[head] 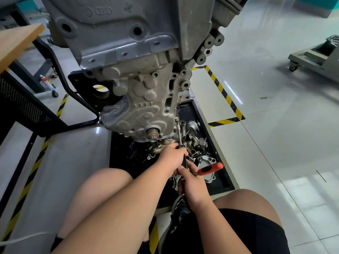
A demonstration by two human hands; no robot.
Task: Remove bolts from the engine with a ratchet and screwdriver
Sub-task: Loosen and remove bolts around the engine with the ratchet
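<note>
Grey cast aluminium fills the upper view: the engine (143, 99) hangs on a stand before us, its front cover rounded and pebbly, dotted with bolt holes. Low at its right edge a slim steel shaft (178, 132) meets the casting, tip against it; we cannot make out the bolt itself. The shaft runs down into a black handle (184, 160), and our left hand (172, 156) is wrapped around that handle, just below the engine's lower edge. Our right hand (192, 186) sits directly beneath the left, touching it, fingers curled on a tool with an orange and black handle (211, 168) that sticks out to the right. This is probably the ratchet, though its head is hidden behind the fingers. Under both hands lies a black tray (222, 176) holding a jumble of loose metal parts (198, 142), dull silver and oddly shaped. Yellow and black striped tape (225, 96) marks the glossy pale floor. Bare knees and black shorts fill the bottom edge; the engine's top is cut off.
</note>
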